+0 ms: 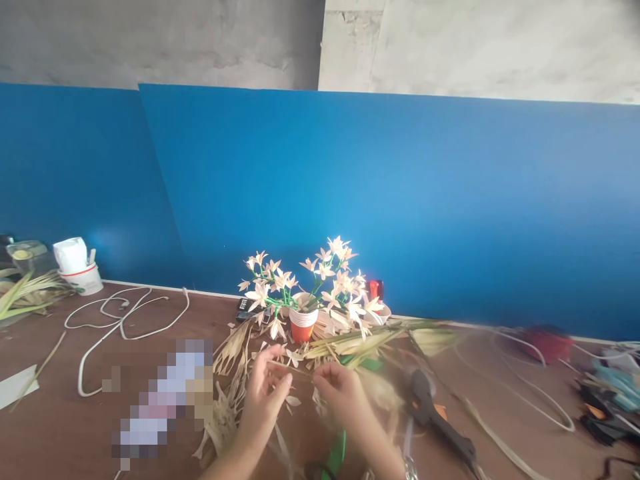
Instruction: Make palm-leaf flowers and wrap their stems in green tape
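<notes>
My left hand (263, 397) is raised over the table, its fingers curled and its thumb a little apart from the index finger. A thin pale strip (294, 368), like dried leaf, runs from its fingers across to my right hand (343, 403). The right thumb and index finger are pinched together on the strip's other end. Just beyond the hands stands a stack of paper cups (303, 327), white-rimmed and red below. Pale star-shaped flowers (340, 277) on green stems spread out of it to both sides. Small cut petals (293, 401) lie beneath the hands.
Dried leaves (227, 400) are strewn around the cups. To the right lies a dark-handled tool (440, 420), blurred. A white cable (120, 323) loops at left, near a white tub (83, 279). A red item (545, 345) and a dark clutter pile (607, 407) lie far right. A blue partition (350, 187) backs the table.
</notes>
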The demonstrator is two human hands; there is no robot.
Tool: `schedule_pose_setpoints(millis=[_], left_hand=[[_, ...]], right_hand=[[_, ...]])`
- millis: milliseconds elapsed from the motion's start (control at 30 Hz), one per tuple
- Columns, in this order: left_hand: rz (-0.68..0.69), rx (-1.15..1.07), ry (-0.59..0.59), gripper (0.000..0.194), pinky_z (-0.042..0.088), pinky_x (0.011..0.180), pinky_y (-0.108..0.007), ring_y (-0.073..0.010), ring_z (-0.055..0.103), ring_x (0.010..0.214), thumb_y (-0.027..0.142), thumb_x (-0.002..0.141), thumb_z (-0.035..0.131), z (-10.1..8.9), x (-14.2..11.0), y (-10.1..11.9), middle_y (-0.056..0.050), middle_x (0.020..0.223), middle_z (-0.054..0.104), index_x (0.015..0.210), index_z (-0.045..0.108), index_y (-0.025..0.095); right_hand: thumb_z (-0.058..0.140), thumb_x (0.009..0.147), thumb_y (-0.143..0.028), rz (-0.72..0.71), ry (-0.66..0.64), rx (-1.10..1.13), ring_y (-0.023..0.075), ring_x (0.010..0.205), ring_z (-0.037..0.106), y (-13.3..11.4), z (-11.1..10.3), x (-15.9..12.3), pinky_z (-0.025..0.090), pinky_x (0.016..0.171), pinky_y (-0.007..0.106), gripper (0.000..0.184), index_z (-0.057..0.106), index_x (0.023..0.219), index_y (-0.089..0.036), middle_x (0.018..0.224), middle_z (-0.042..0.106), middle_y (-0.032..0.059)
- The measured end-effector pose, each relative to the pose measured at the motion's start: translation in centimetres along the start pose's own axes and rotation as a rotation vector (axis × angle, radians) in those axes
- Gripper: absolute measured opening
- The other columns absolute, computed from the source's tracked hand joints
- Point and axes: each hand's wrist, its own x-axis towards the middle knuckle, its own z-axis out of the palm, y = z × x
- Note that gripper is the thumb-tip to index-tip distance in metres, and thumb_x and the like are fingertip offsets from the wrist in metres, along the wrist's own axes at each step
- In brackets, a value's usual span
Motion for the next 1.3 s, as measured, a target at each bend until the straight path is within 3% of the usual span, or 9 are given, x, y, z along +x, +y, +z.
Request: schedule_pose_setpoints(millis=[100,133,200,267,600,767,1033,1200,1300], left_hand=[[0.289,0.296,0.189,0.042,0.045,0.085,-0.039,-0.0254,0.052,0.109,0.025,0.078,0.055,-0.4,-0.5,-0.7,-0.012,0.119,0.055,0.118,0.046,0.020],[0.444,0.392,0.170,0.036,0.042,0.089,-0.042,-0.0260,0.051,0.109,0.022,0.078,0.055,-0.4,-0.6,-0.7,-0.011,0.114,0.057,0.113,0.049,0.021],[0.746,0.573,-0.018,0.019,0.040,0.088,-0.041,-0.0241,0.055,0.099,0.015,0.078,0.054,-0.4,-0.9,-0.5,-0.006,0.096,0.064,0.093,0.059,0.024],[0.884,0.703,-0.151,0.025,0.040,0.085,-0.039,-0.0227,0.057,0.093,0.012,0.078,0.051,-0.1,-1.0,-0.1,-0.005,0.092,0.067,0.099,0.060,0.024],[0.858,0.781,-0.199,0.026,0.037,0.077,-0.037,-0.0177,0.058,0.070,0.007,0.081,0.047,0.3,-0.8,0.1,0.000,0.070,0.066,0.094,0.062,0.022],[0.824,0.767,-0.195,0.020,0.037,0.077,-0.036,-0.0163,0.056,0.069,0.007,0.083,0.047,0.2,-0.7,0.4,0.000,0.069,0.064,0.082,0.063,0.020],[0.665,0.741,-0.217,0.015,0.038,0.076,-0.035,-0.0170,0.055,0.072,0.010,0.084,0.045,0.0,-0.5,0.0,0.000,0.070,0.060,0.077,0.055,0.019],[0.571,0.711,-0.221,0.016,0.038,0.077,-0.036,-0.0179,0.054,0.073,0.014,0.085,0.043,-0.1,-0.4,-0.1,-0.002,0.072,0.058,0.075,0.054,0.019],[0.424,0.629,-0.209,0.016,0.040,0.075,-0.035,-0.0202,0.054,0.077,0.021,0.085,0.045,-0.1,-0.4,0.1,-0.003,0.074,0.060,0.073,0.055,0.019]], right_hand=[[0.058,0.069,-0.029,0.038,0.022,-0.018,0.0103,0.048,0.044,0.1,0.0,0.2,0.032,0.047,0.021,0.015,0.057,0.061,-0.016,0.050,0.050,-0.0037],[0.059,0.068,-0.028,0.058,0.011,-0.021,0.0098,0.046,0.043,0.1,0.1,0.2,0.031,0.045,0.021,0.016,0.055,0.059,-0.016,0.049,0.049,-0.0040],[0.059,0.067,-0.028,0.090,-0.034,-0.022,0.0088,0.043,0.041,0.0,0.2,0.0,0.029,0.042,0.020,0.017,0.053,0.056,-0.017,0.046,0.048,-0.0045],[0.060,0.066,-0.029,0.099,-0.086,-0.021,0.0083,0.041,0.039,-0.3,0.4,-0.3,0.027,0.041,0.020,0.019,0.052,0.054,-0.017,0.044,0.047,-0.0048],[0.050,0.070,-0.021,0.065,-0.288,-0.077,0.0081,0.042,0.042,-1.9,-0.4,-0.9,0.029,0.041,0.019,0.019,0.057,0.053,-0.016,0.043,0.047,-0.0038],[0.048,0.070,-0.018,0.067,-0.193,-0.120,0.0084,0.041,0.041,-2.0,-0.8,-0.9,0.029,0.041,0.019,0.016,0.056,0.056,-0.016,0.044,0.046,-0.0044],[0.045,0.077,-0.020,-0.128,-0.034,-0.372,0.0115,0.054,0.045,-2.4,-1.4,-1.1,0.032,0.050,0.020,0.017,0.055,0.064,-0.017,0.054,0.051,-0.0028],[0.045,0.078,-0.022,-0.135,-0.013,-0.339,0.0115,0.053,0.044,-1.9,-1.4,-0.8,0.031,0.050,0.021,0.017,0.053,0.064,-0.017,0.054,0.047,-0.0034],[0.046,0.078,-0.024,-0.084,-0.043,-0.241,0.0107,0.050,0.042,-1.7,-1.2,-0.7,0.030,0.047,0.020,0.016,0.053,0.065,-0.017,0.052,0.045,-0.0042]])
